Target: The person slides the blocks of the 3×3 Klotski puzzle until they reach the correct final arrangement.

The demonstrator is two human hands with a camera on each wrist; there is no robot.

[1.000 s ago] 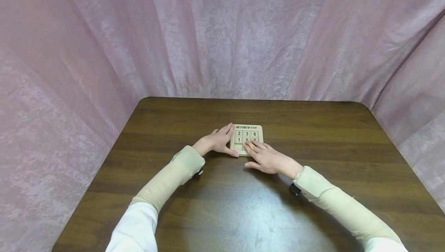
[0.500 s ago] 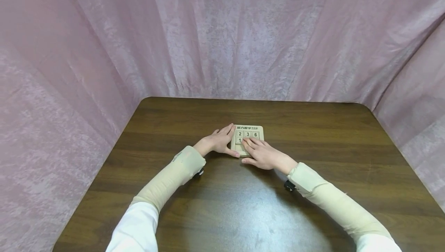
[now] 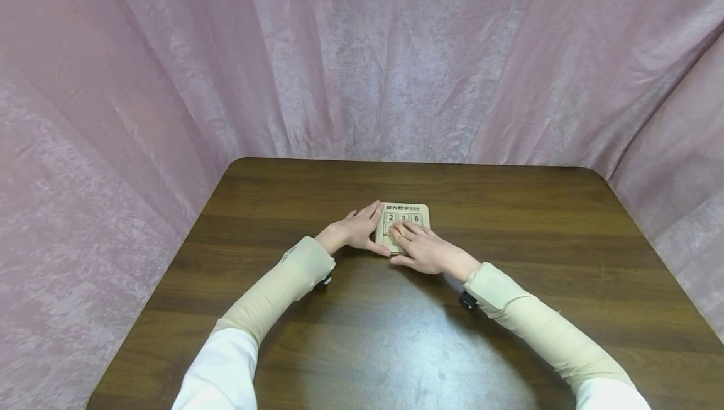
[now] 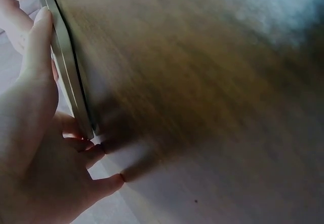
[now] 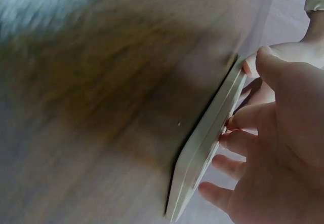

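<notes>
A pale wooden number sliding puzzle point(image 3: 403, 208) lies flat on the table, with Chinese lettering along its far edge. In the head view the tiles 2, 3 and 6 show in its top row; fingers hide most of the tiles below. My left hand point(image 3: 356, 230) holds the board at its left side, thumb at the near edge and fingers at the far left corner, as the left wrist view of the board's edge point(image 4: 71, 72) shows too. Over the lower tiles lies my right hand point(image 3: 424, 251), its fingertips touching them, its thumb point(image 5: 271, 64) off the near edge.
The brown wooden table point(image 3: 283, 190) has rounded far corners. Pink velvet curtains point(image 3: 362, 70) hang behind it and at both sides. Pale sleeves cover both forearms, with a small black device point(image 3: 468, 300) under the right wrist.
My right hand has slid left across the tiles, its fingers now over the middle row's left part, where 1 and 5 showed before. The left hand has stayed at the board's left side.
</notes>
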